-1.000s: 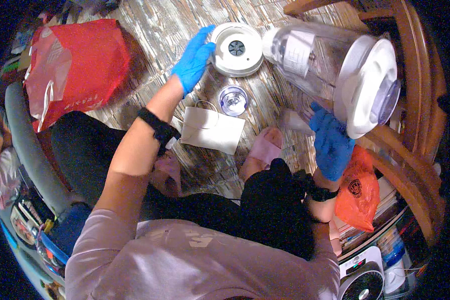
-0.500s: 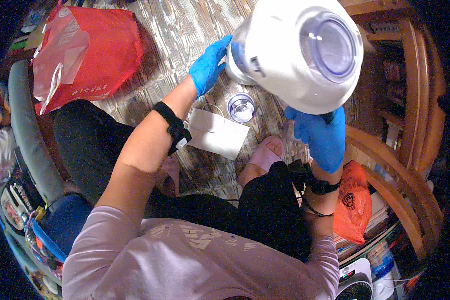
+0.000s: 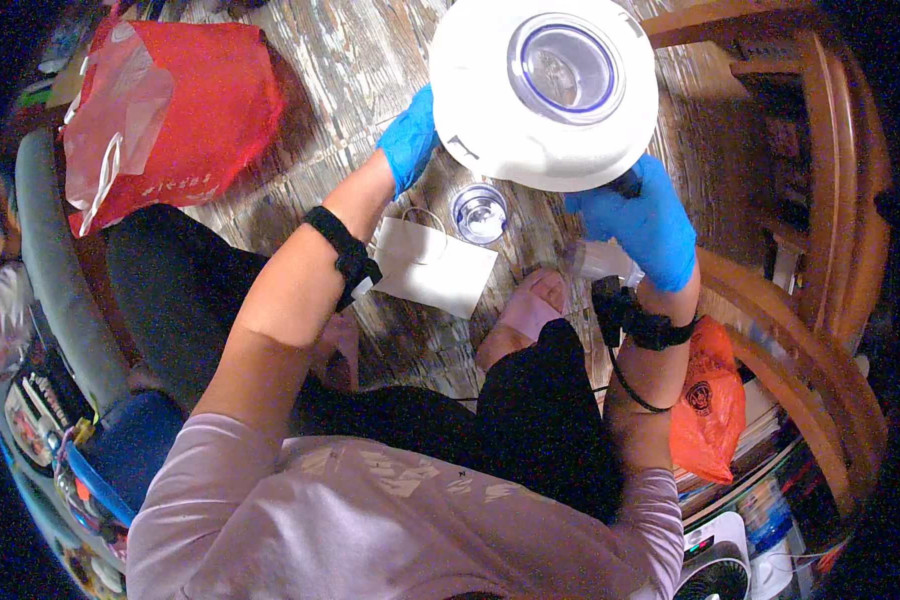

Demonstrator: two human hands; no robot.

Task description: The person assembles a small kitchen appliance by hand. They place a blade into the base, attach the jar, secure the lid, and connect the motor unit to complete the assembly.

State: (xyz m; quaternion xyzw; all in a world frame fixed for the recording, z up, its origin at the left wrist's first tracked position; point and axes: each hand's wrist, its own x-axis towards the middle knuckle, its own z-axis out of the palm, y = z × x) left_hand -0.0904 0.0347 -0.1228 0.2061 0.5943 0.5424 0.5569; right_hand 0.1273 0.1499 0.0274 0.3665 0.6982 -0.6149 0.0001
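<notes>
A large white round appliance (image 3: 475,95) with a clear round cap (image 3: 567,68) set in its top fills the upper middle. My left hand (image 3: 410,142), in a blue glove, is against its left side, the fingers mostly hidden behind the rim. My right hand (image 3: 642,225), also blue-gloved, grips its lower right edge around a small dark part. What lies beneath the appliance is out of sight. On the floor close by stand a clear cup-shaped piece (image 3: 480,213) and a white flat sheet or bag (image 3: 435,265) with a looped cord.
A red bag (image 3: 215,115) rests at the upper left beside a grey-green seat (image 3: 65,270). Curved wooden furniture (image 3: 825,180) rises on the right. An orange plastic bag (image 3: 708,410) lies beside my right forearm, and a white fan-like device (image 3: 715,545) is at lower right.
The white appliance has shifted left and turned so its top and clear cap face me more squarely. My right hand has moved slightly up with it; my left fingers are now hidden.
</notes>
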